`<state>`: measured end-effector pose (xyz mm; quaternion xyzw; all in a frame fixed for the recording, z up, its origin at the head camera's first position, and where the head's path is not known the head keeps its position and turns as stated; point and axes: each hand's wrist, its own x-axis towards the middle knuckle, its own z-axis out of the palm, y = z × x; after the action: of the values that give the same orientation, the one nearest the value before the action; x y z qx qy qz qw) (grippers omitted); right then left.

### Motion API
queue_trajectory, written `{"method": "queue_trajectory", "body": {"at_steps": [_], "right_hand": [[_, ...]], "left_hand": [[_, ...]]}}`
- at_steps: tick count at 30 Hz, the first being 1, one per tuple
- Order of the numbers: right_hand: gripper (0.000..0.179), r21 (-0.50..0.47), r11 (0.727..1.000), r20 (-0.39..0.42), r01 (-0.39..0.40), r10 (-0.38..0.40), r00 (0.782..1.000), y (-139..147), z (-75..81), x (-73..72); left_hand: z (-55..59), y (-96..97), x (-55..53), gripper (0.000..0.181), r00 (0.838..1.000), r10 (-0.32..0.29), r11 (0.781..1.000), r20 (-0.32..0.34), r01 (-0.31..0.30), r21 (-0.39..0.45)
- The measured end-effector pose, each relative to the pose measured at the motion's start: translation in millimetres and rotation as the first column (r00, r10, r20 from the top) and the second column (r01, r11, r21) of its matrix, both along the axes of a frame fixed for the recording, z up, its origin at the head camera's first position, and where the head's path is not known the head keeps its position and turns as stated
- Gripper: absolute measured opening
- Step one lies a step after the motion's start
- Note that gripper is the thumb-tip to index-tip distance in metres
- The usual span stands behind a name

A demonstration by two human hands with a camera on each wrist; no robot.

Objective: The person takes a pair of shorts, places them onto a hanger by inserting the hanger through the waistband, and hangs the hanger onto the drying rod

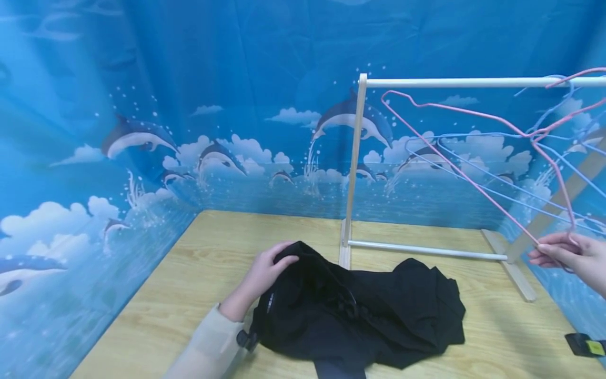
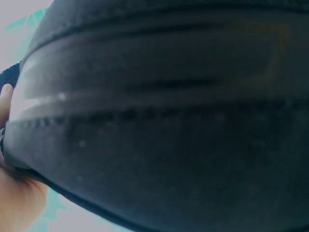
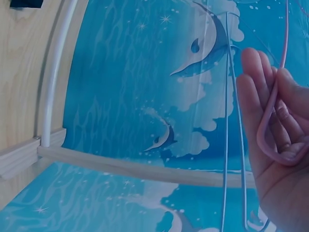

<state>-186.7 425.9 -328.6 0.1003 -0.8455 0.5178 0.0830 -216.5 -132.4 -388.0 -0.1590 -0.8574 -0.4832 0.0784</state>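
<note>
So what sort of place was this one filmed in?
Probably a staged recording corner rather than an everyday room: a dolphin-print backdrop hangs around a wood-grain table, and a small clothes rack stands on it.

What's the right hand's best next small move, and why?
I'd probably ease the pink hanger clear of the rail: the right hand pinches its lower corner, its hook overlaps the rail in the head view, though contact is unclear, and the left hand holds an edge of the black garment.
</note>
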Motion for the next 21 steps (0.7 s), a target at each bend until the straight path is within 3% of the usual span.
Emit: {"method": "queue_trajectory", "body": {"at_steps": [7, 14, 21], "right_hand": [[0.037, -0.042, 0.998, -0.014, -0.056, 0.056, 0.998, 14, -19.6, 4.2], [0.037, 0.013, 1.0, -0.044, 0.015, -0.014, 0.999, 13, -29.8, 15.5], [0.044, -0.126, 0.981, -0.154, -0.145, 0.125, 0.98, 28, -51.4, 17.1]], "left_hand": [[-0.1, -0.1, -1.7, 0.034, 1.0, 0.005, 1.0, -0.007, -0.005, -0.009], [0.2, -0.1, -2.9, 0.035, 1.0, 0.007, 1.0, 0.005, -0.007, -0.009], [0.0, -0.1, -2.8, 0.034, 1.0, 0.008, 1.0, -0.016, -0.008, -0.017]]}}
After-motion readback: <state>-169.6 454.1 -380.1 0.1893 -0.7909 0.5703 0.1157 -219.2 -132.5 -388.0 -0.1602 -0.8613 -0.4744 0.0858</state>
